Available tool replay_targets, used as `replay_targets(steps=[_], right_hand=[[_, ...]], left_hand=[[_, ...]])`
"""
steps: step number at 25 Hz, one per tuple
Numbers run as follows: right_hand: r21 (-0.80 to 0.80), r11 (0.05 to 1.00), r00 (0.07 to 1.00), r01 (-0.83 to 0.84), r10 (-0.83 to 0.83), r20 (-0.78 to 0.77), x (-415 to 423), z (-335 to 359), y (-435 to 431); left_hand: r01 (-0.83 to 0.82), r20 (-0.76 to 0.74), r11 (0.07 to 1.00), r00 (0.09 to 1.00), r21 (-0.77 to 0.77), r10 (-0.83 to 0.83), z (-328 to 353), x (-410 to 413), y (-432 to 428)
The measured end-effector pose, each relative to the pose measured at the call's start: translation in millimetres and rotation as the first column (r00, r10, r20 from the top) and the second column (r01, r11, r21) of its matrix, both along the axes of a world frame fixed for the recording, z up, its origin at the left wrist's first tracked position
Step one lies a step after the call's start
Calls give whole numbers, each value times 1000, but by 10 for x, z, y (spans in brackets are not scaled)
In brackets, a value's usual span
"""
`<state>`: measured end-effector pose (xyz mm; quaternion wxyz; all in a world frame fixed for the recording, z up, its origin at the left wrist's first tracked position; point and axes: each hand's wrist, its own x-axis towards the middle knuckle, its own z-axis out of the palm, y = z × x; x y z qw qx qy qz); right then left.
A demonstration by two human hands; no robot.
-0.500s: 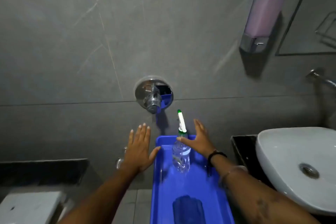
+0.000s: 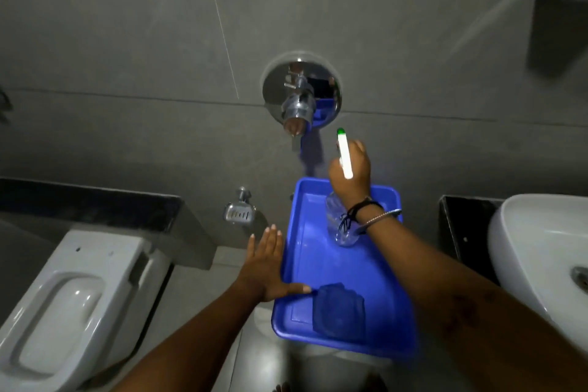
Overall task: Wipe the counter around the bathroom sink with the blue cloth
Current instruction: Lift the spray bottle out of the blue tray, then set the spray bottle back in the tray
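Note:
A folded blue cloth [image 2: 339,312] lies at the near end of a blue tray [image 2: 299,264]. My left hand [image 2: 265,267] is flat and open at the tray's left rim, thumb stretched over the rim toward the cloth. My right hand [image 2: 350,169] is closed around the neck of a clear spray bottle [image 2: 340,229] with a white and green nozzle, standing at the tray's far end. The white sink [image 2: 537,251] sits on a black counter [image 2: 461,226] at the right edge.
A chrome tap [image 2: 299,108] sticks out of the grey tiled wall above the tray. A white toilet [image 2: 73,302] stands at the lower left, with a chrome soap dish [image 2: 238,213] on the wall between it and the tray.
The view has tilted down and left. My right hand has closed on the spray bottle's neck. My left hand has come nearer along the tray's left rim, close to the cloth.

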<state>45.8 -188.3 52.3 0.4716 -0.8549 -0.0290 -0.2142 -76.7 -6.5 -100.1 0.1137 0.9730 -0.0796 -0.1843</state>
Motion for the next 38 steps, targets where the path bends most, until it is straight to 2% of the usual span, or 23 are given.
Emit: replay_targets(steps=[2,5,8,10,13,15,17,21,24,32,35,38], right_hand=[[2,1000,999,-10,9,50,-169,258,-71],[-106,990,996,-90,92,15,-534,501,-288],[-186,964,962,-191,147,-229,-1151,255,-499],[-216,936,854,-278,138,-502,-1628,-162,-625],[-204,917,573,-344,33,-819,-2172,-734,-721],[-169,938,430,-302,-24,-902,-2345,-934,-686],[-196,924,378,-327,-62,-924,-2404,-1074,-623],[-289,913,388,-287,-165,-907,-2367,-1161,-522],[-273,901,355,-338,-146,-923,-2317,-1189,-478],[-413,857,423,-308,-265,-867,-2220,-1150,-469],[-370,868,375,-330,-239,-896,-2222,-1184,-510],[-366,866,390,-339,-225,-893,-2229,-1237,-530]], left_hand=[[78,-96,996,993,41,-74,-154,-110,14],[165,-106,985,981,41,-160,-283,-181,50],[215,-114,977,971,18,-211,-317,-175,98],[213,-127,977,969,0,-212,-327,-185,94],[214,-133,977,968,13,-211,-311,-209,42],[208,-143,978,969,32,-202,-306,-234,-1],[211,-161,975,967,63,-199,-294,-255,-57],[207,-200,972,962,107,-183,-252,-292,-158],[198,-206,971,964,133,-169,-206,-266,-162],[188,-244,970,959,153,-147,-178,-132,-102],[186,-256,970,956,154,-142,-185,-99,-94],[189,-257,969,956,162,-144,-202,-83,-88]])
